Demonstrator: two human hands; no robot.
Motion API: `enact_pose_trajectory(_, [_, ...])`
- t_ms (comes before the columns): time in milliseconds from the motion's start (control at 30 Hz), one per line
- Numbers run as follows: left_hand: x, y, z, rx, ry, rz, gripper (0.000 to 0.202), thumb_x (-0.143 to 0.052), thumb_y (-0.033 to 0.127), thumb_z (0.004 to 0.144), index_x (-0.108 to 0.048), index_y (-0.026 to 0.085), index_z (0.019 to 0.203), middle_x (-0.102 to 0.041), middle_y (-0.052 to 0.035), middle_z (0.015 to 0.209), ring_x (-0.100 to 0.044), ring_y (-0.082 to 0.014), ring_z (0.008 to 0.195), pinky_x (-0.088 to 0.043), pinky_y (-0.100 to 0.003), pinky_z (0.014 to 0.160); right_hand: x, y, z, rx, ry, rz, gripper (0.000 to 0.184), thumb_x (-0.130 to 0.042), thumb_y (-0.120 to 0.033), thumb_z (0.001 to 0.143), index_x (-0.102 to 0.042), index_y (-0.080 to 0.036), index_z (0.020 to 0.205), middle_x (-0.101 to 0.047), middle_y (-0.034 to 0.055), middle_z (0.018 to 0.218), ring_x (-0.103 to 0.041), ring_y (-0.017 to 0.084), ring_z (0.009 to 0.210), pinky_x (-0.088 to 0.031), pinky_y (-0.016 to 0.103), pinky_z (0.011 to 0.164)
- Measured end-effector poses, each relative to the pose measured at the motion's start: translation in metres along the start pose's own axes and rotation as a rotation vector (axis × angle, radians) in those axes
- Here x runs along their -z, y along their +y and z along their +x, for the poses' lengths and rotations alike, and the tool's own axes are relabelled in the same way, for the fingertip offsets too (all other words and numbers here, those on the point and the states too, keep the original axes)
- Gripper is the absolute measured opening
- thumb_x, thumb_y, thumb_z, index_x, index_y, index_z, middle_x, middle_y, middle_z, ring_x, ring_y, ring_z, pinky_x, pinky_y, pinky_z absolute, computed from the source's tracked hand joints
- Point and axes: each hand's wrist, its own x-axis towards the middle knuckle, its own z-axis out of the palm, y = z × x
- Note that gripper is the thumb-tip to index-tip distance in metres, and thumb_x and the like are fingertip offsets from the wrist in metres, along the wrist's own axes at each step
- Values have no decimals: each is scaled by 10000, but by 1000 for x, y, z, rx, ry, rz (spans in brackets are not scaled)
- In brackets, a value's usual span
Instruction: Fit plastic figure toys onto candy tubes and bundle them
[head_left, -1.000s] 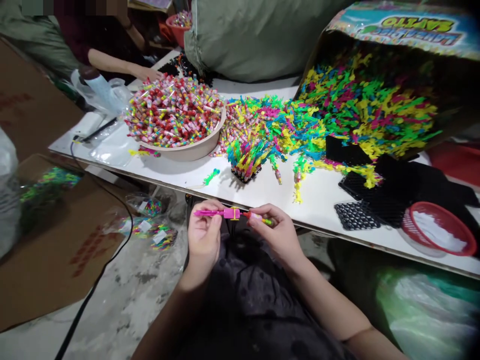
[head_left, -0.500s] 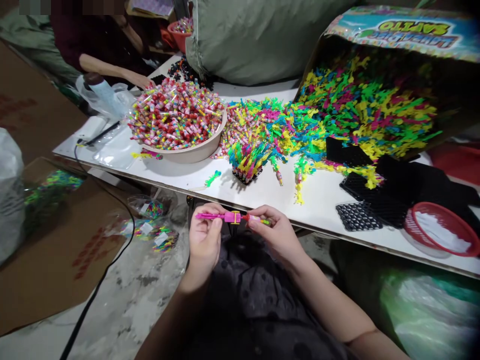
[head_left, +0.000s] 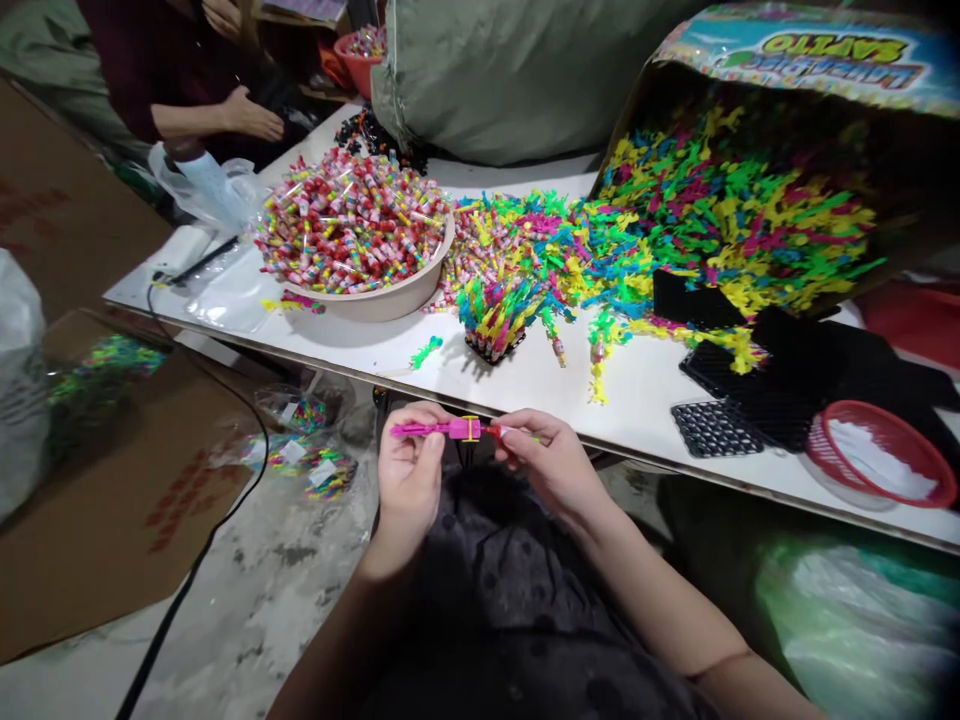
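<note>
- Pink toy piece (head_left: 456,429), a yellow band (head_left: 471,429) around one end: the left hand (head_left: 409,470) pinches it between thumb and fingers, just beside the near edge of the white tabletop (head_left: 360,350).
- Red-tipped tube (head_left: 493,431): the right hand (head_left: 551,455) clasps it, covering most of its length, tip toward the banded end; whether the two touch cannot be told.
- At 12 o'clock from the hands, a small black tray (head_left: 516,347) stands packed with multicoloured figures (head_left: 495,312).
- At 11 o'clock, a beige bowl (head_left: 390,305) brims with small tubes (head_left: 352,225); beyond it, a co-worker's hand (head_left: 255,117).
- At 2 o'clock, a printed carton (head_left: 810,60) spills bright toy pieces (head_left: 735,220) onto the surface.
- At 3 o'clock, a red basket (head_left: 821,440) of white pieces (head_left: 877,462) sits near a black grid tray (head_left: 716,430).
- At 9 o'clock, clear bags (head_left: 322,472) of coloured pieces lie on the floor (head_left: 292,560).
</note>
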Motion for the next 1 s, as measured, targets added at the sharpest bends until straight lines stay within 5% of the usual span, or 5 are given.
enact_pose_trajectory(533, [5,-2,0,31,-70,110,146,-630,162,738,-513,199,816,-530,5,833,-542,-105,777,-444,-238,725,4,-9,-3,54,37,-259,206,-695,-342,685,-676,-197,830,-644,-8,653,-583,99,591,-445,208,559])
enact_pose_trajectory(800, [-4,4,2,306,108,-25,281,-713,146,627,-478,200,771,-510,34,858,-547,-67,770,-451,-178,701,2,-4,-2,172,37,-466,213,-667,-341,709,-672,-194,863,-689,28,808,-634,147,714,-504,256,651])
enact_pose_trajectory(1000, [-4,3,1,502,117,-59,419,-711,193,634,-467,250,969,-560,68,707,-565,-65,633,-487,-196,634,3,4,1,234,47,-502,191,-661,-316,720,-667,-195,868,-694,26,833,-643,148,745,-513,254,681])
